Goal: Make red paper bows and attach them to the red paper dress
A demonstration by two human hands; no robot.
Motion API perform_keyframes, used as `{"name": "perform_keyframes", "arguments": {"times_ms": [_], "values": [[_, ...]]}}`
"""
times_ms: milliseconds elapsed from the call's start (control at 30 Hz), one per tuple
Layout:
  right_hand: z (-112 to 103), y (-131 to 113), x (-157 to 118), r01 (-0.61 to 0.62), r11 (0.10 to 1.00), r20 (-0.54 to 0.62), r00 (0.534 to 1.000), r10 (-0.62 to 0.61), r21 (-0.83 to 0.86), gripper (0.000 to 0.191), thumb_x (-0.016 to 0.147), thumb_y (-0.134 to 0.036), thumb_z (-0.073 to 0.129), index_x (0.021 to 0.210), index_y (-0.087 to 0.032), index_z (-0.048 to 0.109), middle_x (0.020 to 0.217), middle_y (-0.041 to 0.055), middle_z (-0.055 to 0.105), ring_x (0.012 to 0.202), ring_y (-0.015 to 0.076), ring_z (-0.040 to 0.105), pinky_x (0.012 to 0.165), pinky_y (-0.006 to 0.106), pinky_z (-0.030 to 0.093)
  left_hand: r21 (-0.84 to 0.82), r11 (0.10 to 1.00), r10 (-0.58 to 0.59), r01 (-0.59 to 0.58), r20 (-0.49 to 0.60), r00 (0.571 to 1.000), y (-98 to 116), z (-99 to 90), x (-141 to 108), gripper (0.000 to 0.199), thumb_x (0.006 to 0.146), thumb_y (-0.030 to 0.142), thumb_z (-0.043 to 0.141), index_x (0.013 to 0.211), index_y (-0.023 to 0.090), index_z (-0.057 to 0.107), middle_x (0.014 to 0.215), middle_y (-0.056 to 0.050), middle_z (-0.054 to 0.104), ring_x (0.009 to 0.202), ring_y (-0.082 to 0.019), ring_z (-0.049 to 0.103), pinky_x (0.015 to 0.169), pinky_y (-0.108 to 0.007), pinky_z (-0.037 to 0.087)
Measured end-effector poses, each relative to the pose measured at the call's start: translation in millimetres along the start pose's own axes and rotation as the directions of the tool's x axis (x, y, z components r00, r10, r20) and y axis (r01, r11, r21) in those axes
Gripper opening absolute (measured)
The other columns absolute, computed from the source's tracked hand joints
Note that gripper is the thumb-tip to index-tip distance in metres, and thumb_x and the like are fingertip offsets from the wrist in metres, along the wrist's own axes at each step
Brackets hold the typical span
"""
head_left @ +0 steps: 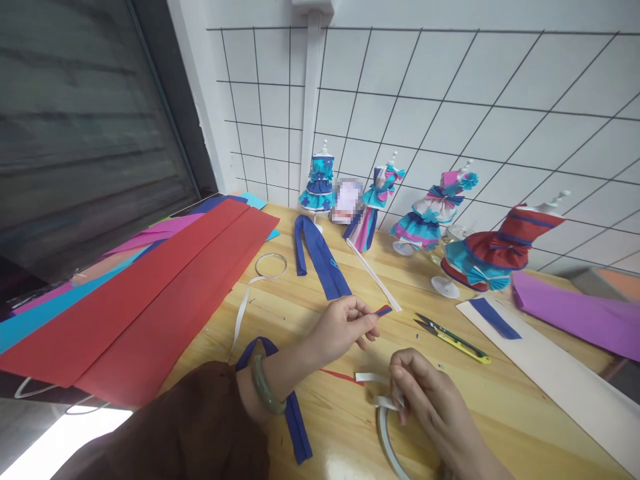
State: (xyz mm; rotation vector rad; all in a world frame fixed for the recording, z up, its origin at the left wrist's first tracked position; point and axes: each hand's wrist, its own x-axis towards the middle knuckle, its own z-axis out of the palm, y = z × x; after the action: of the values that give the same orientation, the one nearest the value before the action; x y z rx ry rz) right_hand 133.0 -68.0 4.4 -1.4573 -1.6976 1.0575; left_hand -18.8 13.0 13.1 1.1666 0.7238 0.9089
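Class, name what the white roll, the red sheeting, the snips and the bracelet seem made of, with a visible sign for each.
White roll: perhaps paper or film tape, thin where unwound; finish unclear.
Red sheeting: fabric or paper, matte; no shine.
Snips: probably metal blades, thin and dark; plastic-looking handle, evenly yellow.
Bracelet: perhaps polished stone or glass; smooth green with highlights.

No text, label, brand, number or sign could be read in the view. In the upper middle of the frame, a small panel (pixel 347 202) was masked by coarse pixelation; its pale face and the reddish patch near its lower edge yielded no legible characters. Right of centre, the snips (pixel 457 343) showed no marking large enough to make out; at the bottom, right of the middle, the roll of tape (pixel 385 440) likewise bore nothing legible.
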Motion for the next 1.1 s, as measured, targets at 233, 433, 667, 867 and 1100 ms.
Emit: {"name": "perform_keyframes", "arguments": {"times_ms": [233,433,667,867,1100], "values": [[-4,-7,-1,0.034,0.999,0.052,0.998,-0.035,0.012,0.021,0.091,-0.037,0.031,0.090,-0.021,0.044,0.054,-0.0053,0.048,0.047,0.0108,0.048,0.052,0.023,0.039,0.183,0.982,0.034,-0.035,0.007,0.999,-3,2.2,-3,0.017,0.072,0.030,0.057,0.075,0.013,0.054,0.063,-0.002,0.059,0.057,-0.010,0.055,0.052,-0.020,0.044],[-4,-5,1,0.071,0.996,0.001,0.997,-0.071,-0.050,0.024,0.089,-0.032,0.036,0.108,-0.020,0.044,0.053,-0.0064,0.040,0.045,0.0101,0.041,0.045,0.021,0.035,0.374,0.919,0.127,-0.124,0.016,0.992,-11,4.4,-4,0.012,0.074,0.025,0.053,0.075,0.014,0.058,0.075,-0.005,0.065,0.069,-0.013,0.061,0.065,-0.024,0.048],[-7,-3,1,0.190,0.977,-0.065,0.978,-0.197,-0.099,0.045,0.088,-0.024,0.040,0.131,-0.020,0.027,0.054,-0.0076,0.036,0.047,0.0103,0.037,0.047,0.022,0.031,0.583,0.748,0.314,-0.316,0.107,0.943,-7,5.3,-7,0.016,0.078,0.022,0.050,0.078,0.014,0.064,0.074,-0.004,0.067,0.063,-0.011,0.059,0.058,-0.020,0.045],[-5,-3,1,0.215,0.974,-0.138,0.965,-0.223,-0.065,0.057,0.087,-0.023,0.043,0.136,-0.021,0.015,0.058,-0.0058,0.045,0.052,0.0114,0.046,0.052,0.024,0.038,0.696,0.562,0.449,-0.446,0.196,0.872,-4,5.9,-9,0.016,0.080,0.018,0.049,0.077,0.015,0.065,0.075,-0.003,0.068,0.067,-0.012,0.060,0.063,-0.022,0.043],[-1,-1,4,0.128,0.991,-0.225,0.967,-0.116,0.038,0.060,0.086,-0.028,0.044,0.137,-0.021,0.013,0.055,-0.0070,0.042,0.048,0.0112,0.045,0.049,0.023,0.038,0.705,0.511,0.499,-0.493,0.223,0.837,-4,7.6,-12,0.015,0.080,0.017,0.049,0.081,0.017,0.064,0.075,-0.002,0.069,0.067,-0.012,0.062,0.064,-0.022,0.046]]}}
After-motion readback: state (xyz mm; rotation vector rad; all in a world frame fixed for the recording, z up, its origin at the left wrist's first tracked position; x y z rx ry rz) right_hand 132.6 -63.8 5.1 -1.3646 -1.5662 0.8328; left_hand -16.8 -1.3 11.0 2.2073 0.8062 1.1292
